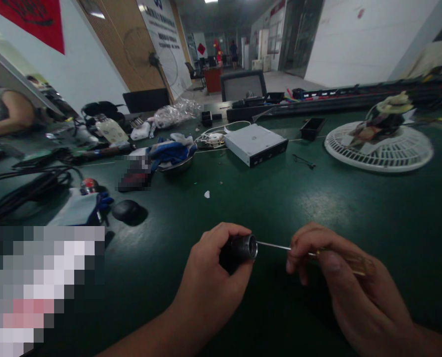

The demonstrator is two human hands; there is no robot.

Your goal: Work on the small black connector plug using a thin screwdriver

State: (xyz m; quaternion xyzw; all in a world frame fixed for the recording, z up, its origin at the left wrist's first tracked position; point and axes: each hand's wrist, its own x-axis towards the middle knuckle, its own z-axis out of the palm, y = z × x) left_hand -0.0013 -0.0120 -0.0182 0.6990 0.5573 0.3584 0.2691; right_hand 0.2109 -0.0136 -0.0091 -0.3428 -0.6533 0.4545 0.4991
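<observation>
A short black cylinder (243,248) with an open, ring-edged end is gripped between the thumb and fingers of my left hand (217,272). Its open end faces right; what kind of part it is I cannot make out. My right hand (340,277) is wrapped round a screwdriver (354,263) with a see-through amber handle. The thin metal shaft points left, and its tip is at the rim of the cylinder's open end. Whether the tip is inside or just touching the edge is unclear. Both hands are just above the green tabletop (265,198).
A silver disc drive (256,141) lies beyond my hands. To its right are a black tray (313,128) and a white fan grille (379,144) with a motor. A computer mouse (126,210), cables (31,193) and a bowl (176,166) with blue cloth are leftward. Another person (10,109) sits far left.
</observation>
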